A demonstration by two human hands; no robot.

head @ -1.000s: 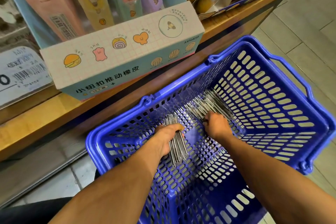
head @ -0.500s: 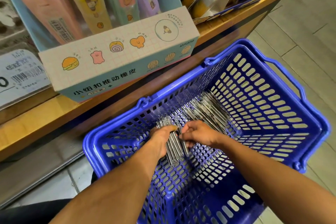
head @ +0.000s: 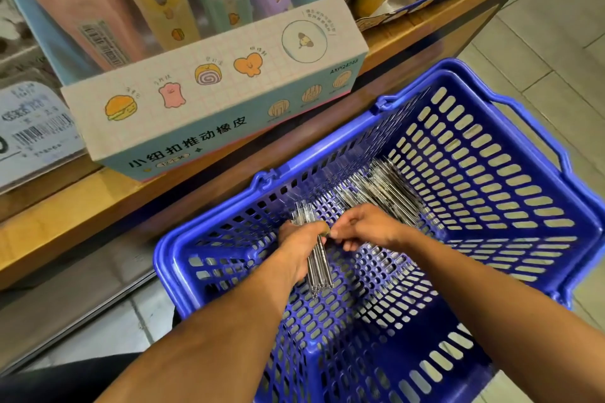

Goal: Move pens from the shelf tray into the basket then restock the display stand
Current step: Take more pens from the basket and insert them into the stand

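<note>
While both hands work down inside the blue basket [head: 510,154], the left hand [head: 299,247] has its fingers curled round a bundle of pens [head: 319,267], held roughly upright w/ the tips poking out above the fist and the longer ends below. Right hand [head: 366,227] sits just beside it, fingertips pinched at the top of that same bundle, prob. feeding in or squaring up pens; can't tell exactly how many it's got.

A second, loose pile of pens [head: 379,188] lies on the basket floor toward the far side, touching the mesh, just beyond the right hand.

Progress, as a guess: pens are already in the basket, so the 1st half looks done or nearly so. No shelf tray visible to confirm it's emptied. Gathering pens into a fistful looks like prep for the restock. Display stand itself isn't in view, so that part looks not yet begun.

On the wooden shelf [head: 82,206] above sits an eraser box [head: 209,101] w/ cartoon food drawings, pastel cases behind it.
</note>
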